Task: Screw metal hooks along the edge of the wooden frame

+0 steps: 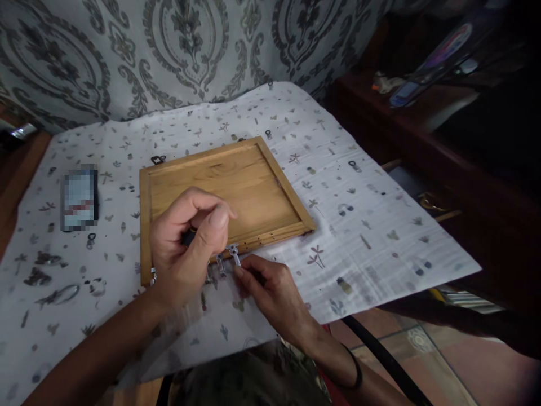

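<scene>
A wooden panel with a raised rim [211, 177] lies on the cloth in front of me. Silver metal fittings [220, 265] line its near edge, where several small dark holes show. My right hand [270, 290] pinches the lower end of a silver metal clip [234, 254] at that edge. Above the panel's near left part, my left hand [188, 239] is closed, thumb against the index finger. Something dark shows inside its curled fingers, mostly hidden, and I cannot make out what it is. Dark metal hinges or clasps [158, 160] stick out from the panel's far edge.
The table carries a white printed cloth [338, 265]. A phone with a blurred screen [79, 197] lies left of the panel. Loose metal parts [59, 294] lie at the near left. A patterned curtain [186, 51] hangs behind, and dark wooden furniture [406, 146] stands at right.
</scene>
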Demonstrator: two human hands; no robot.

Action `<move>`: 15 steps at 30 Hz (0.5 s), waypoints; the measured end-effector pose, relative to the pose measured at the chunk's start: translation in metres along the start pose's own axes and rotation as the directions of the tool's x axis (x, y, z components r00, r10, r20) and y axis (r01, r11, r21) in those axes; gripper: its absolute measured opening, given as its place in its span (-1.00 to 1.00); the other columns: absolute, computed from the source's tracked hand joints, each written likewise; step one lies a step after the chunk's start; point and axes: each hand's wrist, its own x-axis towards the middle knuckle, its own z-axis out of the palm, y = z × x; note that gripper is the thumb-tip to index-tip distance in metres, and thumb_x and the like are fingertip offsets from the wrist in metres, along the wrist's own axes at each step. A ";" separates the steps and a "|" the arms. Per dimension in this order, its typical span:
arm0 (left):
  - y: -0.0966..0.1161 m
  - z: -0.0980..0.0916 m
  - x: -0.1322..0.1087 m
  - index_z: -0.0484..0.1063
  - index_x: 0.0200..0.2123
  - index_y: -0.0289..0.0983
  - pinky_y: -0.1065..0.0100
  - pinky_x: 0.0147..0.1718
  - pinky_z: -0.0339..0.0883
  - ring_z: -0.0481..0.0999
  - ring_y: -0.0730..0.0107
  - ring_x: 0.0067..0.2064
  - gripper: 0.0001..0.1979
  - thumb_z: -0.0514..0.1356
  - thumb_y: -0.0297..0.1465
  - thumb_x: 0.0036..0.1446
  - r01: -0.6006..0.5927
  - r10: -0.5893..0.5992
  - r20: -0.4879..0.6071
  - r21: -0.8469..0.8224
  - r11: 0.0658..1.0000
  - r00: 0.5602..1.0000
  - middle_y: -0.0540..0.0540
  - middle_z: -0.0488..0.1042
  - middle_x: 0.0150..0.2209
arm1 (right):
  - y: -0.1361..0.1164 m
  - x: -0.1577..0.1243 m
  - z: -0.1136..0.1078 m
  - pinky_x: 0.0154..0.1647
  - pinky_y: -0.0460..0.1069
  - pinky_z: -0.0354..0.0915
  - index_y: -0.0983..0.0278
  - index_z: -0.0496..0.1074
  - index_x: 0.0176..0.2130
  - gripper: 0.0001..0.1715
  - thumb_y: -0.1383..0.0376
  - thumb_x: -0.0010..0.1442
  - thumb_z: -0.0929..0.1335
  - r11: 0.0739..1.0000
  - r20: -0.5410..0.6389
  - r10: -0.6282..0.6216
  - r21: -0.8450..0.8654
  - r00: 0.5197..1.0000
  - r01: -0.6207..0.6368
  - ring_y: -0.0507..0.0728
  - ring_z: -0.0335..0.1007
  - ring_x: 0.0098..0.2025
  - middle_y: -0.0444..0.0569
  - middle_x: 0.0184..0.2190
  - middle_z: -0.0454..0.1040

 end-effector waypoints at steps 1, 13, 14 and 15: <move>0.000 0.000 0.000 0.47 -0.28 -0.22 0.44 -0.61 0.11 0.16 0.57 -0.63 -0.83 0.20 -0.31 0.40 0.002 -0.002 0.002 0.002 1.000 1.000 0.14 0.19 -0.63 | 0.000 0.000 0.000 -0.45 -0.09 0.21 0.23 0.40 -0.46 -0.64 0.21 0.37 0.29 1.000 0.000 0.000 0.000 1.000 0.000 0.01 0.36 -0.53 -0.17 -0.59 0.45; -0.001 0.002 0.004 0.44 -0.30 -0.23 0.43 -0.60 0.09 0.16 0.55 -0.59 -0.81 0.20 -0.30 0.39 0.058 -0.063 0.049 0.094 0.994 0.997 0.13 0.17 -0.60 | 0.001 -0.002 0.000 -0.42 -0.08 0.19 0.23 0.39 -0.45 -0.65 0.22 0.38 0.28 0.999 0.030 0.020 -0.027 0.999 -0.019 0.02 0.34 -0.51 -0.16 -0.57 0.45; 0.000 0.004 0.005 0.44 -0.30 -0.23 0.42 -0.60 0.08 0.15 0.55 -0.59 -0.81 0.20 -0.30 0.39 0.060 -0.066 0.057 0.099 0.993 0.996 0.12 0.17 -0.60 | 0.000 -0.002 -0.001 -0.43 -0.09 0.18 0.23 0.39 -0.45 -0.65 0.24 0.38 0.29 0.999 0.034 0.020 -0.028 0.999 -0.019 0.01 0.34 -0.51 -0.16 -0.57 0.45; 0.000 0.005 0.006 0.43 -0.31 -0.23 0.40 -0.59 0.07 0.14 0.55 -0.59 -0.81 0.19 -0.30 0.39 0.060 -0.067 0.068 0.099 0.993 0.995 0.12 0.16 -0.60 | 0.000 -0.002 -0.001 -0.44 -0.09 0.18 0.23 0.39 -0.46 -0.66 0.25 0.37 0.29 0.999 0.035 0.019 -0.029 0.999 -0.018 0.01 0.33 -0.52 -0.17 -0.58 0.44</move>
